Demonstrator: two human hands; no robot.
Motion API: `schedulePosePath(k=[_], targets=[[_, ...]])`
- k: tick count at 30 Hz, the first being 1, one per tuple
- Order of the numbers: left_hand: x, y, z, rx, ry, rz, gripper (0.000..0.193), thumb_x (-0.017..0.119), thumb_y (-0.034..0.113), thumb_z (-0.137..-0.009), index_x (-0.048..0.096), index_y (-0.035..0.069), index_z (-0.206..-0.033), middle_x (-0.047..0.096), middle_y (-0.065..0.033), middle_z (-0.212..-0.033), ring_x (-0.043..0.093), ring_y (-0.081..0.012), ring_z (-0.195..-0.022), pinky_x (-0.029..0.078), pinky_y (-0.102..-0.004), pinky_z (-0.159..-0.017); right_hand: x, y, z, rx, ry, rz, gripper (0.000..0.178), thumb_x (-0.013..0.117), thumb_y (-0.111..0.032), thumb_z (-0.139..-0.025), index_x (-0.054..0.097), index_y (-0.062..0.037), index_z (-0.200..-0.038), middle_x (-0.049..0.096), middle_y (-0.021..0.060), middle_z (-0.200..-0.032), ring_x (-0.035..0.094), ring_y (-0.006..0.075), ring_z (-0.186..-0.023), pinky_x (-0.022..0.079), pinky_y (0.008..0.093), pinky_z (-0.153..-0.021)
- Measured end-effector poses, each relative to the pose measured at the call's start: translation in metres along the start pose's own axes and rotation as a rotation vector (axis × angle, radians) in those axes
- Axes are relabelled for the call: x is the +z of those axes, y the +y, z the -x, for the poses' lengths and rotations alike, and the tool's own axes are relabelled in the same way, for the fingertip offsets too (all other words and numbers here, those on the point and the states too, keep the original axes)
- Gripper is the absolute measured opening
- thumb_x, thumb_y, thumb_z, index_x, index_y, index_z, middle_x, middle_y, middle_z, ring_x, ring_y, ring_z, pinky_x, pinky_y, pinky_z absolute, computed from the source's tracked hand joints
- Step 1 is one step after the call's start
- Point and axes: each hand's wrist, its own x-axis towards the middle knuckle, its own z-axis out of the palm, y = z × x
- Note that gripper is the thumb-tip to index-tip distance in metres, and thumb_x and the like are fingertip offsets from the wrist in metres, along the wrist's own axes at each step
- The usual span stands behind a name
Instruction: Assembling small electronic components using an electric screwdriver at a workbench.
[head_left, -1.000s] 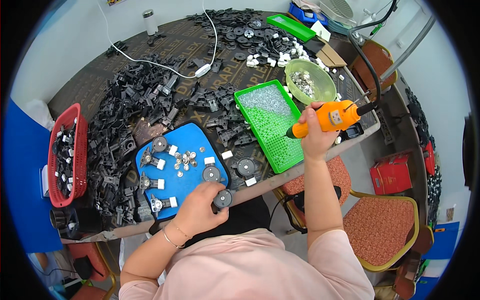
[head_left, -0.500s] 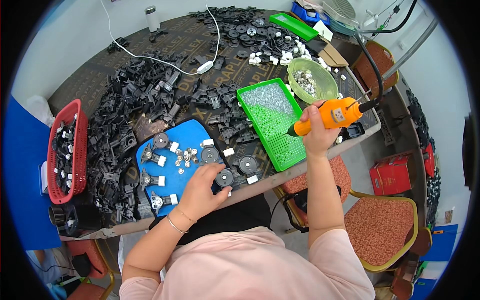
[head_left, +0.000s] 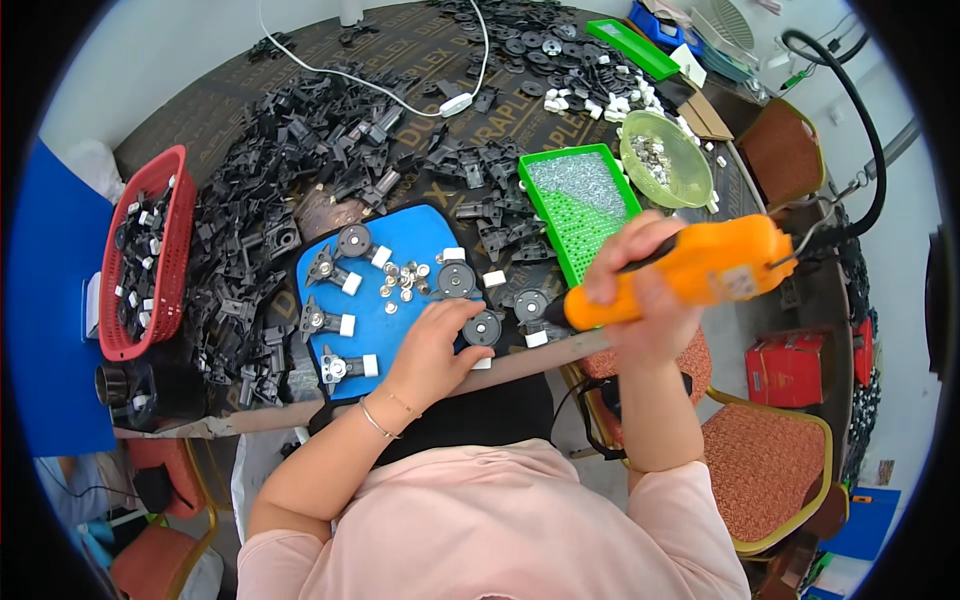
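My right hand (head_left: pixel 640 275) grips an orange electric screwdriver (head_left: pixel 725 268), slightly blurred. The tool's dark tip is close to a black wheel part (head_left: pixel 530 305) at the table's near edge; I cannot tell whether they touch. With thumb and fingers, my left hand (head_left: pixel 432 350) holds the side of another black wheel part (head_left: pixel 483 328), at the front right corner of the blue mat (head_left: pixel 400 235). A third wheel part (head_left: pixel 456 281) lies just beyond those fingers. Several black brackets with white tabs and a cluster of small metal pieces (head_left: pixel 407 280) rest on the mat.
Beyond the screwdriver, a green tray (head_left: pixel 557 238) contains small silvery screws. A yellow-green bowl (head_left: pixel 705 190) of metal pieces stands beside it. Black plastic parts (head_left: pixel 250 210) heap up left of the mat, next to a red basket (head_left: pixel 180 240). A black cable (head_left: pixel 880 150) hangs behind the tool.
My right hand has brought the screwdriver from the green tray down toward the near table edge, close to the wheel parts. My left hand stays at the same wheel part. The whole view has shifted.
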Motion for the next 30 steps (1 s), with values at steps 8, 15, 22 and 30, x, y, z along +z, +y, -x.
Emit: schedulePosePath(k=[8, 15, 22, 30], targets=[[0.002, -0.004, 0.002, 0.013, 0.009, 0.022, 0.054, 0.079, 0.012, -0.067, 0.059, 0.002, -0.115, 0.061, -0.0145, -0.114, 0.055, -0.0336, -0.106, 0.045, -0.0384, -0.092, 0.042, 0.024, 0.013, 0.094, -0.129, 0.09, 0.02, 0.059, 0.008, -0.075, 0.051, 0.0, -0.092, 0.051, 0.0114, -0.086, 0.057, 0.0165, -0.066, 0.049, 0.0257, -0.058], [0.003, -0.007, 0.004, 0.016, 0.012, 0.034, 0.053, 0.078, 0.011, -0.067, 0.059, 0.003, -0.115, 0.061, -0.0142, -0.112, 0.055, -0.0343, -0.105, 0.045, -0.0391, -0.091, 0.047, 0.031, 0.017, 0.11, -0.213, 0.077, 0.018, 0.061, 0.006, -0.076, 0.052, -0.0015, -0.09, 0.052, 0.0096, -0.084, 0.056, 0.0144, -0.066, 0.048, 0.0244, -0.059], [0.006, -0.006, -0.002, 0.033, 0.026, 0.089, 0.051, 0.078, 0.01, -0.066, 0.059, 0.004, -0.114, 0.061, -0.0139, -0.109, 0.055, -0.0348, -0.102, 0.045, -0.04, -0.09, 0.046, 0.037, 0.013, 0.014, -0.272, 0.122, 0.019, 0.069, 0.0, -0.075, 0.054, -0.0032, -0.087, 0.054, 0.0089, -0.082, 0.056, 0.016, -0.069, 0.046, 0.025, -0.062], [0.004, -0.003, 0.004, -0.02, 0.024, 0.032, 0.054, 0.08, 0.01, -0.065, 0.06, 0.004, -0.115, 0.061, -0.0149, -0.112, 0.056, -0.0337, -0.105, 0.046, -0.0386, -0.091, -0.01, -0.007, -0.016, -0.037, 0.031, -0.021, 0.022, 0.065, -0.01, -0.082, 0.051, -0.002, -0.097, 0.052, 0.0092, -0.081, 0.054, 0.0172, -0.065, 0.046, 0.0288, -0.061]])
